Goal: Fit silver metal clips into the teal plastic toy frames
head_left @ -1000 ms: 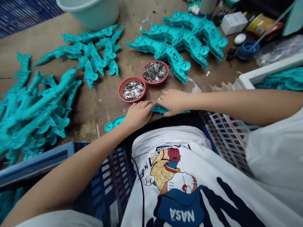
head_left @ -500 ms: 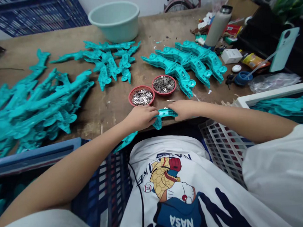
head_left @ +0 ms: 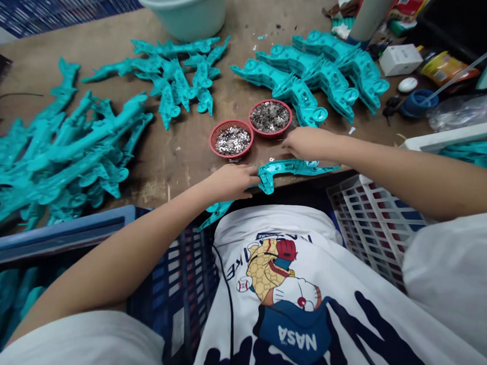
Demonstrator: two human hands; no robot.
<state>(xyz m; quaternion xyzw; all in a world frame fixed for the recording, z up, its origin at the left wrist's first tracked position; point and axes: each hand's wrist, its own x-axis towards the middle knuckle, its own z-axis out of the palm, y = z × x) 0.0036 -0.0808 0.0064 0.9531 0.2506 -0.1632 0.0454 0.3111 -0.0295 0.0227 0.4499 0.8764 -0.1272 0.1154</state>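
A long teal plastic part (head_left: 285,167) lies along the table's front edge, its left end jutting out over the edge. My left hand (head_left: 235,181) is closed on its middle, fingers curled over it. Just above the part's right half, my right hand (head_left: 302,142) is pinched round a thin pointed tool, mostly hidden, beside the right red basket. Small metal pieces fill the left red basket (head_left: 212,143) and the right red basket (head_left: 291,118). A tiny metal piece (head_left: 271,159) sits near the part's upper edge.
Teal parts lie in a large pile (head_left: 67,156) at left, a group (head_left: 180,81) behind, and a row (head_left: 303,76) at right. A pale green basin (head_left: 185,17), a bottle (head_left: 375,13) and a white box (head_left: 400,59) stand farther back. Crates flank my lap.
My right hand has lifted off the teal part and moved up toward the right basket, uncovering the part's right end. My left hand stays on the part. The view has tilted down.
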